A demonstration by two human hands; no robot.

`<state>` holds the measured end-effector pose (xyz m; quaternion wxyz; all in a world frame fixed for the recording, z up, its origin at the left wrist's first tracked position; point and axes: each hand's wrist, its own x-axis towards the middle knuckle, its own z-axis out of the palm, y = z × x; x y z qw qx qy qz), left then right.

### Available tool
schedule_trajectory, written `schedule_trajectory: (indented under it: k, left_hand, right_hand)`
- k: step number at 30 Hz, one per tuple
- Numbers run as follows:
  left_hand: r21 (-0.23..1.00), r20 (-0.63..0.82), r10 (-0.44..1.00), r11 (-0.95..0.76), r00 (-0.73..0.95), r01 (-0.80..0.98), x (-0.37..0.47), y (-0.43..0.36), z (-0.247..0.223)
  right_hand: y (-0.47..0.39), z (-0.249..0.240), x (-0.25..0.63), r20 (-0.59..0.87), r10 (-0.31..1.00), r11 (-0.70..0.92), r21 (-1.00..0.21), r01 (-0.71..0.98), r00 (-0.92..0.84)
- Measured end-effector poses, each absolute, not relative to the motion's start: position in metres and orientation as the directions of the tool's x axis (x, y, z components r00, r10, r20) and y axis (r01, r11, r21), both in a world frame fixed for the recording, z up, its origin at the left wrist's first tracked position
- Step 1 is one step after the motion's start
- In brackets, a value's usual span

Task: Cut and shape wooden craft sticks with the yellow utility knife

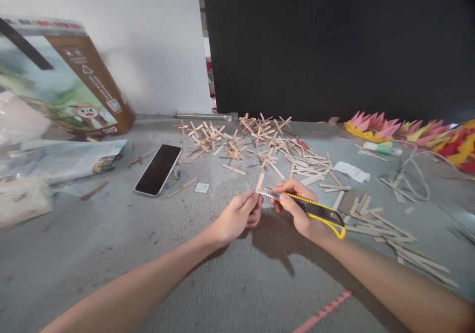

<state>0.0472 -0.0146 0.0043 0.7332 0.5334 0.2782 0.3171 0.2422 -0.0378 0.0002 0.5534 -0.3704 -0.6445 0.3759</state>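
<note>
My left hand (243, 212) pinches a wooden craft stick (261, 180), whose rounded end points up and away from me. In my right hand (297, 204) is a yellow and black utility knife (319, 210), its handle lying back across the palm. The knife's metal blade (267, 192) touches or lies very close to the stick, just above my left fingertips. The lower part of the stick is hidden by my left fingers. Both hands are over the middle of the grey table (193, 283).
Beyond my hands lie craft sticks joined into star shapes (211, 135), with loose sticks (382, 224) to the right. A phone (159, 169) and a printed box (74, 80) are at left. A glue stick (382, 148) and paper petals (371, 126) sit at far right; a pink strip (324, 311) lies near.
</note>
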Motion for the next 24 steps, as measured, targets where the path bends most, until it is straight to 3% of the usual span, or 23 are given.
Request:
schedule_trajectory:
  k: [9,16,24]
  left_hand:
    - [0.931,-0.034,0.711,0.277,0.702,-0.236,0.043,-0.009,0.008]
    - [0.911,-0.023,0.693,0.312,0.721,-0.27,0.041,-0.006,0.006]
    - [0.931,-0.012,0.714,0.263,0.7,-0.254,0.043,-0.007,0.004]
  right_hand:
    - [-0.027,-0.013,0.244,0.36,0.929,0.349,-0.929,-0.126,-0.081]
    - [-0.025,-0.011,0.244,0.351,0.929,0.328,-0.927,-0.18,-0.117]
    - [-0.034,-0.009,0.239,0.489,0.872,0.487,-0.868,-0.099,0.001]
